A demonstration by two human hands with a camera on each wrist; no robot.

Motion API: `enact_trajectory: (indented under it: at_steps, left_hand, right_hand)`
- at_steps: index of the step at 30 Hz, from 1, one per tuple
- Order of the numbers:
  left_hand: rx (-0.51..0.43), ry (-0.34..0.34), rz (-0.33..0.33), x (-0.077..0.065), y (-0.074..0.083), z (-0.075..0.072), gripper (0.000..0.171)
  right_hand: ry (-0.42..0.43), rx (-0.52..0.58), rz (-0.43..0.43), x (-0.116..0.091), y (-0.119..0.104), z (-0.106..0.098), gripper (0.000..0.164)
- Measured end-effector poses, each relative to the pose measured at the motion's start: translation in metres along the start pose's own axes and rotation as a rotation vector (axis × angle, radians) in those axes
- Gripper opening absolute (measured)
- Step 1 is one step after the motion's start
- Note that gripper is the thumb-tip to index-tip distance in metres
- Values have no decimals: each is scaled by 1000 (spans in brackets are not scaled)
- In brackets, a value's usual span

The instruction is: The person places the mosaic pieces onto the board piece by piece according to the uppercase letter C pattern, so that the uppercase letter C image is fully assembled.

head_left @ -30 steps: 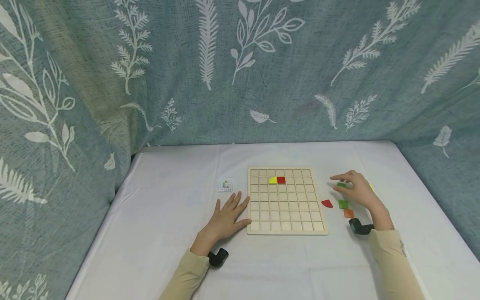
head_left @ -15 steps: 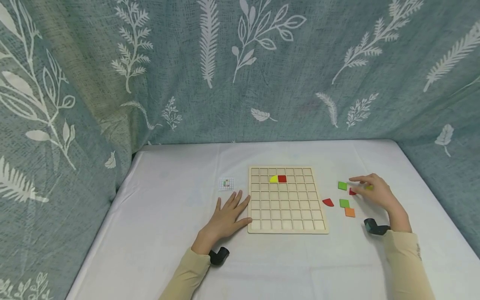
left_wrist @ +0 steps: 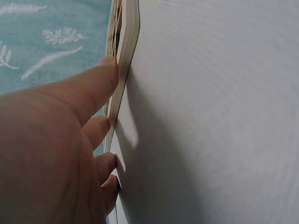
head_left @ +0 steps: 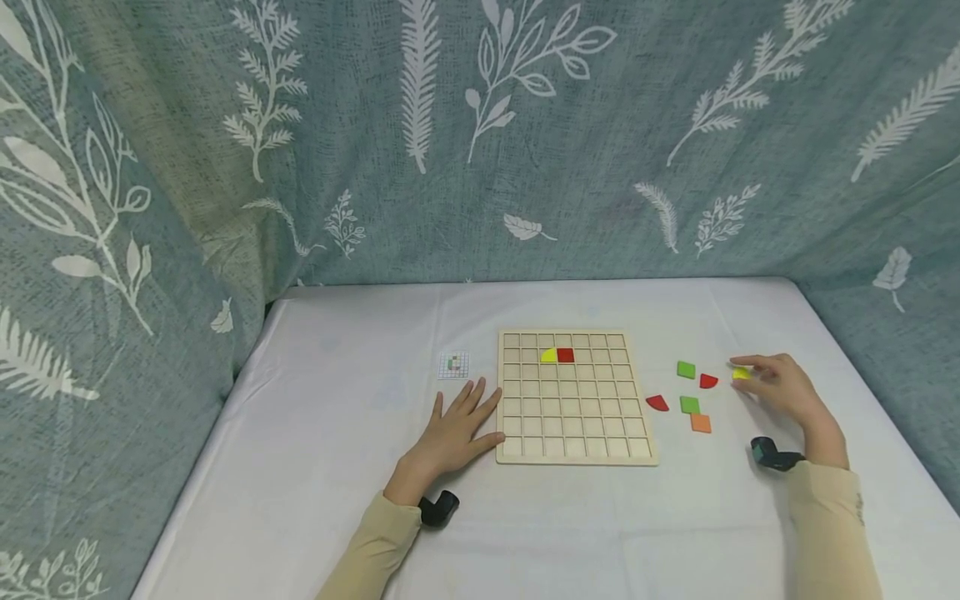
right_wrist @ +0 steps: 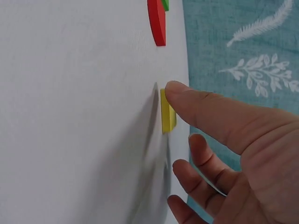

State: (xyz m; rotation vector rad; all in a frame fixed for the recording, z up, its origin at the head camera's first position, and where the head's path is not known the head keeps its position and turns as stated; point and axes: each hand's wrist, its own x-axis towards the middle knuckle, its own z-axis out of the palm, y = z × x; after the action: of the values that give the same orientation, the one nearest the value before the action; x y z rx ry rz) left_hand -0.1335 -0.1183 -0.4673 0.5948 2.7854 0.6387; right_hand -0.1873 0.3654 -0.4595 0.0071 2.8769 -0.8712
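Note:
My left hand (head_left: 444, 439) lies with spread fingers at the left edge of a pale wooden grid board (head_left: 573, 461). In the left wrist view, its thumb (left_wrist: 100, 81) touches the board's side. At the far right, my right hand (head_left: 791, 392) reaches over a yellow tile (head_left: 741, 373), thumb and index finger on either side of it; a firm pinch does not show. The right wrist view has the thumb (right_wrist: 201, 105) beside the yellow tile (right_wrist: 167, 112), which rests on the table. A yellow quarter-round tile (head_left: 549, 356) and a red square tile (head_left: 566, 356) sit side by side on the board.
Between board and right hand lie two green tiles (head_left: 686, 369), two red quarter-round tiles (head_left: 657, 403) and an orange square tile (head_left: 701, 423). A small printed grid card (head_left: 453, 365) lies left of the board. A leaf-patterned curtain (head_left: 375, 150) hangs behind the white table (head_left: 570, 533).
My right hand has moved rightward from above the green tile, past the red quarter-round one, to the yellow tile. The left hand stays at the board's edge.

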Motion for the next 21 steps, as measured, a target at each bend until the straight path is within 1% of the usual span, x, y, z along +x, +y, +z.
enact_trajectory:
  at_steps: [4,12,21]
  left_hand:
    - [8,-2,3,0,-1,0,65]
    - [4,0,-1,0,-1,0,66]
    - [3,-4,-4,-1,-2,1,67]
  right_hand:
    - [-23,-4,16,-1,5,-3,42]
    - [-91,-24,17,1,8,-8,39]
    - [-82,-40,-6,2,12,-8,37]
